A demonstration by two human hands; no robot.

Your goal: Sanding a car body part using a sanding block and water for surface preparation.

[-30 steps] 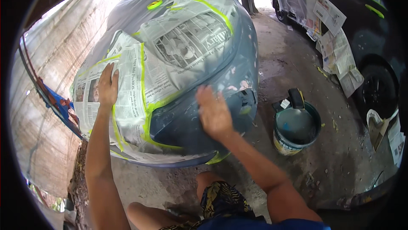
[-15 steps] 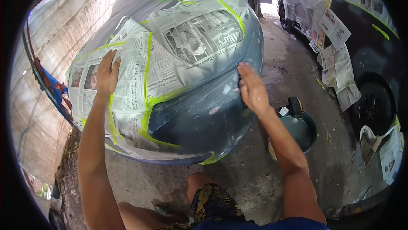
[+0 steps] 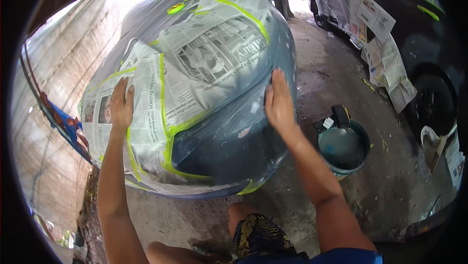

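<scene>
A car corner in front of me shows a bare blue-grey panel (image 3: 219, 139) with pale patches. Newspaper sheets (image 3: 139, 100) cover the rest of it, edged with yellow-green masking tape (image 3: 163, 86). My left hand (image 3: 121, 107) lies flat on the newspaper, fingers stretched out. On the right side of the bare panel rests my right hand (image 3: 281, 103), its fingers straight and pointing away from me. Its palm faces the surface, so anything under it is hidden.
A dark bucket (image 3: 364, 154) of cloudy water stands on the concrete floor at right, a black block (image 3: 340, 116) at its rim. A tape roll (image 3: 176, 8) lies on the covered car. Another partly papered dark car (image 3: 414, 34) stands far right; a sheet curtain (image 3: 58, 93) hangs left.
My right hand has turned, its fingers now pointing more straight ahead along the panel's right side. The view has shifted slightly, showing more of the bucket. My left hand stays on the newspaper.
</scene>
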